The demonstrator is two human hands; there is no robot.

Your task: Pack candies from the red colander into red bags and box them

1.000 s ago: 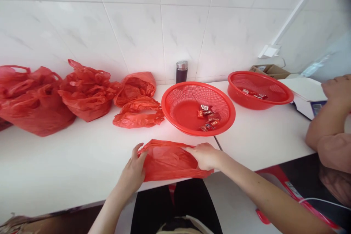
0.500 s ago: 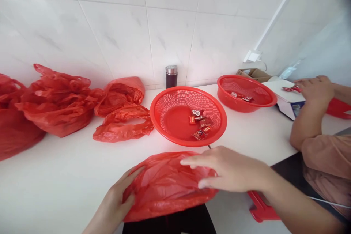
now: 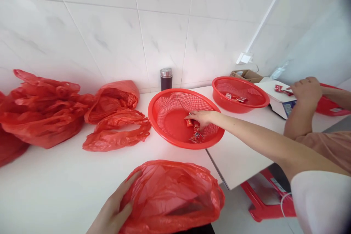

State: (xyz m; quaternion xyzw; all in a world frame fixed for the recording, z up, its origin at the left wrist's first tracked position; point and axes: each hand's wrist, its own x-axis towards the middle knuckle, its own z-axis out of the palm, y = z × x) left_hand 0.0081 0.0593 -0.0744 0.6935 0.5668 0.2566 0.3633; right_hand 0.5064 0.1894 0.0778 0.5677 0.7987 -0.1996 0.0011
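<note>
Gathering the sweets lying in the basket goes best with the right hand cupped low; whether it grips any, I cannot tell. The left hand holds the bag, its open mouth best spread wide.

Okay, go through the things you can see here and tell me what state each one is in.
Front bag: mouth spread open
Left hand: at that bag's left edge
Right hand: inside the nearer basket, fingers at wrapped packets
Nearer basket: holding those few packets
Farther basket: also holding a few
Flask: upright, lid on
Cardboard box: open-topped
</note>
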